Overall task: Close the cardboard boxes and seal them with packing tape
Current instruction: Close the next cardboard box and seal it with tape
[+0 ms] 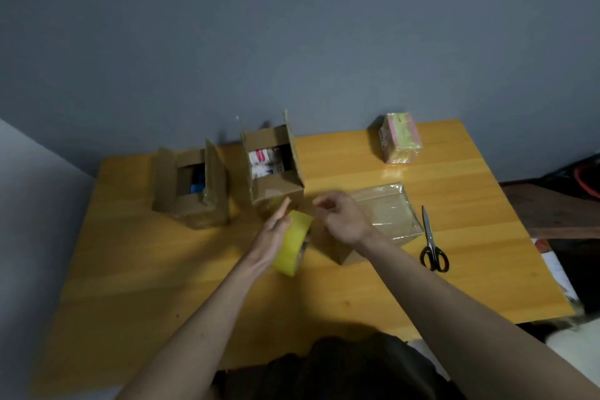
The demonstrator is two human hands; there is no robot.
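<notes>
- the left hand holds a yellow roll of packing tape above the wooden table; its fingers lie fairly straight along the roll's side, and the thumb is hidden behind the roll.
- the right hand hovers just beside the roll, over a closed cardboard box. its fingertips are curled together as if pinching; whether they hold the tape's end i cannot tell.
- that closed box has a glossy, tape-covered top and sits near the table's middle.
- two open cardboard boxes stand further back with flaps up: the left open box shows something blue inside, the middle open box holds white packets.
- black-handled scissors lie just right of the closed box.
- a pink and green wrapped packet stands near the far right edge.
</notes>
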